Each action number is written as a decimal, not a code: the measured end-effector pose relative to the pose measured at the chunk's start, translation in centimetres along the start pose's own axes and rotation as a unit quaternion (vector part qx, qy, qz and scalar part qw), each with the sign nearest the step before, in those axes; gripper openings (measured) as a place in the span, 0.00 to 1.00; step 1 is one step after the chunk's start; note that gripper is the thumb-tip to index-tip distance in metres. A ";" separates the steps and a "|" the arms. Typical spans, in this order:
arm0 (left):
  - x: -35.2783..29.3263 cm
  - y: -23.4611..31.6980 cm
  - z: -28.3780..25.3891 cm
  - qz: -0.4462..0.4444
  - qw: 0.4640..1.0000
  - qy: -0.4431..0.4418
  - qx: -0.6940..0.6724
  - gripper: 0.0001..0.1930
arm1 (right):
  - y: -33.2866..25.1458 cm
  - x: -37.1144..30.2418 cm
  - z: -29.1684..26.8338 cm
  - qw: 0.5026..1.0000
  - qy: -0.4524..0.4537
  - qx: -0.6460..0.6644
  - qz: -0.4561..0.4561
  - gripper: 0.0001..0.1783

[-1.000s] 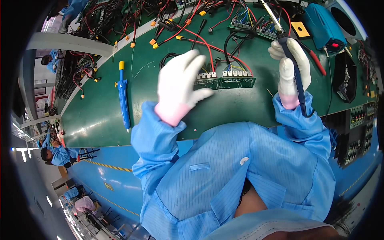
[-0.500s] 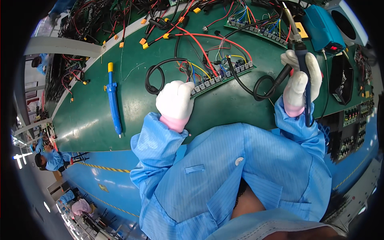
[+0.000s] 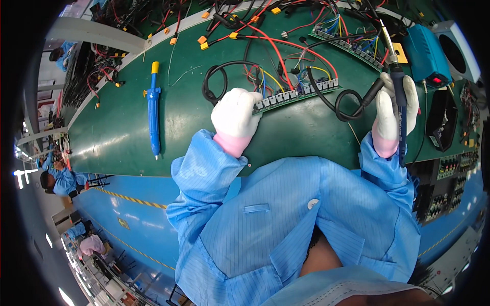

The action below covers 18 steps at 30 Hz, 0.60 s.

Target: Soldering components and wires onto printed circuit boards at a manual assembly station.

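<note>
My left hand, in a white glove with a pink cuff, is closed on the left end of a long green circuit board. Several white-grey parts line the board, and red, yellow, blue and black wires rise from it. My right hand, gloved alike, grips a dark blue soldering iron, its metal tip pointing up and away from the board. A looped black cable runs from the board, its thick end reaching my right fingers; whether they hold it I cannot tell.
A blue desoldering pump with a yellow cap lies at the left. Another wired board is farther back. A teal soldering station and a black tray stand at the right. Cables with orange connectors cover the far edge.
The whole view has shifted and turned slightly. Both hands keep their grips, and the board and iron look about the same relative to the table.
</note>
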<state>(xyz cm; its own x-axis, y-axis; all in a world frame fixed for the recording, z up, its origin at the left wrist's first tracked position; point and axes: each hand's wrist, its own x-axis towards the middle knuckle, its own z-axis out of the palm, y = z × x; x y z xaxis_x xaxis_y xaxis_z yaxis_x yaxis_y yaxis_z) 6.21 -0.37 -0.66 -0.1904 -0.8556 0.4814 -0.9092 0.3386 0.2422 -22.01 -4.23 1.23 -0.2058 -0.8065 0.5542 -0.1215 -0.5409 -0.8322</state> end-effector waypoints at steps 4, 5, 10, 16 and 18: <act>-0.1 -0.3 0.3 -0.039 0.995 0.029 -0.089 0.20 | 0.1 0.2 0.3 0.996 0.038 0.046 0.061 0.33; 0.0 -0.3 0.4 -0.039 0.995 0.029 -0.087 0.20 | 0.1 0.3 0.3 0.996 0.037 0.047 0.062 0.33; 0.1 -0.3 0.6 -0.077 0.988 0.023 -0.132 0.21 | 0.0 0.5 0.5 0.996 0.035 0.059 0.048 0.34; -0.1 -0.6 0.4 -0.064 0.990 0.025 -0.122 0.19 | 0.7 0.5 1.0 0.998 0.013 0.061 -0.014 0.33; 0.1 -0.6 0.3 -0.055 0.991 0.019 -0.116 0.18 | 0.6 0.6 1.2 0.998 0.013 0.054 -0.021 0.33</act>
<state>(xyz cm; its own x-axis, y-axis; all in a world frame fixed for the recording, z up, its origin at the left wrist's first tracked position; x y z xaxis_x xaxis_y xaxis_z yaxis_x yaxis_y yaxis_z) 6.64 -0.76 -1.04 -0.0762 -0.8784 0.4719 -0.8129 0.3288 0.4807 -21.09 -5.33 1.09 -0.2277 -0.7764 0.5876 -0.0251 -0.5986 -0.8007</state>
